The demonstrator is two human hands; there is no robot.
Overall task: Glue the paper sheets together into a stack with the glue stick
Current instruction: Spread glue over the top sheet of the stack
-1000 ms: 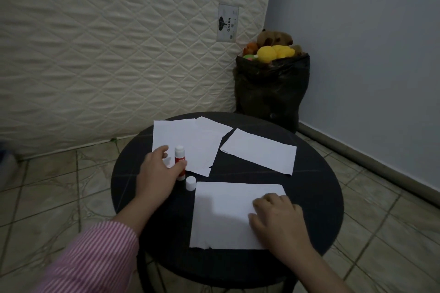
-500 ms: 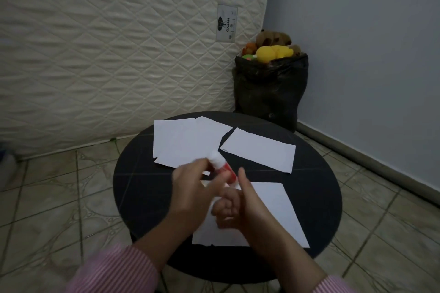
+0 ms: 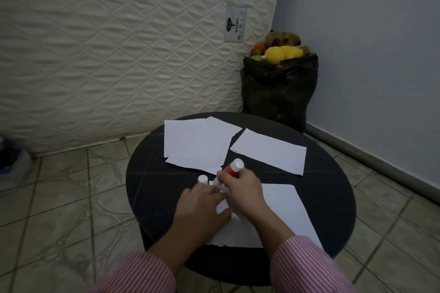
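Note:
A red glue stick point(image 3: 232, 170) with white ends is tilted in the grip of my right hand point(image 3: 245, 194). Its lower end points down at the far left corner of the near white paper sheet point(image 3: 281, 209). My left hand point(image 3: 202, 206) rests on that sheet's left part, its fingers lying beside my right hand. The glue stick's white cap point(image 3: 202, 178) stands on the round black table point(image 3: 147, 185), just beyond my left hand. Two overlapping sheets point(image 3: 190, 144) lie at the far left of the table. One more sheet point(image 3: 269, 151) lies at the far right.
A quilted mattress point(image 3: 119, 54) leans against the wall behind the table. A black bag point(image 3: 278, 93) filled with soft toys stands in the corner at the back right. Tiled floor point(image 3: 59, 197) surrounds the table, with the grey wall to the right.
The glue stick went from my left hand, lifted off the table, into my right hand. My left hand came down onto the near sheet, which has turned slightly.

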